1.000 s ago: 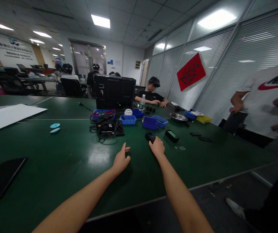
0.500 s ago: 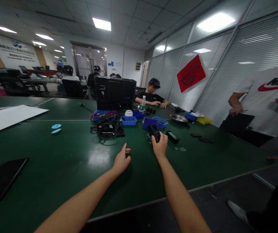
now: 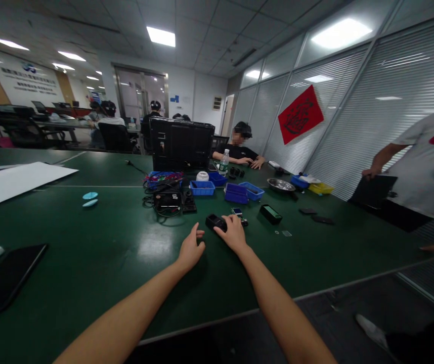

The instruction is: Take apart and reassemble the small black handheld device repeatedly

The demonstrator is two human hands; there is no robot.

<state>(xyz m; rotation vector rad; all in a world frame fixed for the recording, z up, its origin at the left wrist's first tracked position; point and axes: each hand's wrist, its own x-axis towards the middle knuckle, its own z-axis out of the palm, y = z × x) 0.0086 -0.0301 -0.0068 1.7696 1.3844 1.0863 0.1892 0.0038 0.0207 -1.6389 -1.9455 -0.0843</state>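
Note:
My right hand (image 3: 234,233) grips a small black rectangular device (image 3: 215,221), its fingers over the right end. The device is low over the table or on it; I cannot tell which. My left hand (image 3: 191,247) holds nothing, its fingers apart, just left of the device. Behind my right hand lies a small pale-and-dark piece (image 3: 236,212), partly hidden by the fingers. To the right stands a black open box (image 3: 270,214) with a green face. A small white ring (image 3: 276,232) and a thin clear square (image 3: 287,233) lie in front of that box.
On the green table (image 3: 126,283), a soldering-kit-like black unit (image 3: 167,201) with tangled cables, blue trays (image 3: 202,188), a ball (image 3: 202,176) and a metal bowl (image 3: 280,185) stand farther back. A black monitor (image 3: 182,145) rises behind. One person sits opposite; another stands at the right.
My right hand has moved left and nearer with the black device, off the small piece beneath it. My left hand stays almost where it was.

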